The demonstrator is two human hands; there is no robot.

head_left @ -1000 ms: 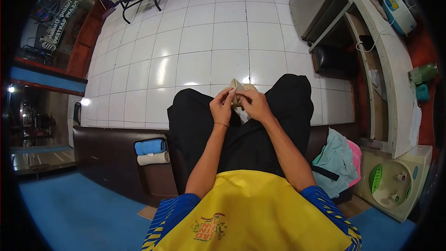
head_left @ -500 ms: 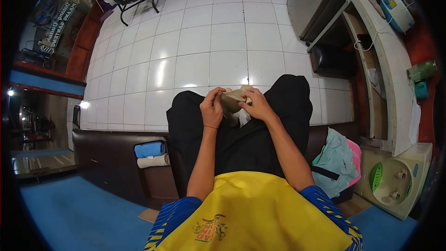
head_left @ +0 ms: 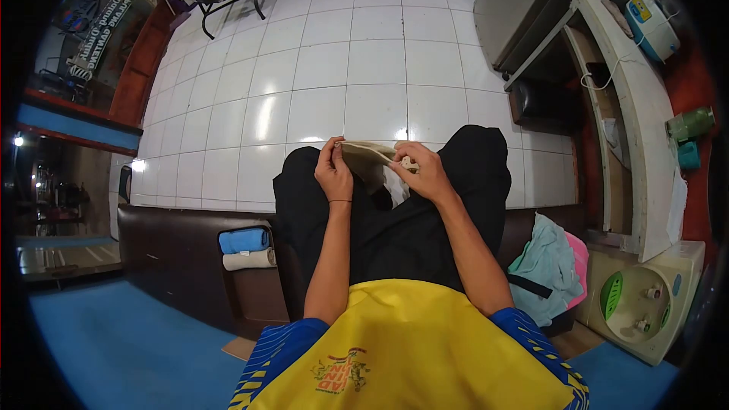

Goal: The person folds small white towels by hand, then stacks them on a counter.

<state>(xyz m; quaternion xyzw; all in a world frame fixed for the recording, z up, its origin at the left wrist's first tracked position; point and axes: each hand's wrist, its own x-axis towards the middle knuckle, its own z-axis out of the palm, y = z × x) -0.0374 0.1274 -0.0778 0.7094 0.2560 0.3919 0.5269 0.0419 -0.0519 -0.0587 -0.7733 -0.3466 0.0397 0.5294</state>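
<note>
A beige cloth [head_left: 367, 153] is stretched between my two hands, above the gap between my knees. My left hand [head_left: 334, 171] pinches its left end, fingers closed. My right hand [head_left: 420, 172] grips the right end, where a bunched part of the cloth shows at the fingers. The cloth's lower part hangs down in shadow between my legs, and something whitish shows below it. Black trousers [head_left: 395, 247] cover my legs on both sides.
On the dark bench [head_left: 182, 258] at left, a tray [head_left: 258, 296] holds a rolled blue towel [head_left: 244, 240] and a rolled beige towel [head_left: 249, 260]. Light-blue cloths [head_left: 548, 266] lie at right, beside a water dispenser [head_left: 645, 304]. A shelf [head_left: 638, 121] stands at the right.
My left hand has moved a little left and up, away from my right hand. The beige cloth is now spread wider and flatter between them.
</note>
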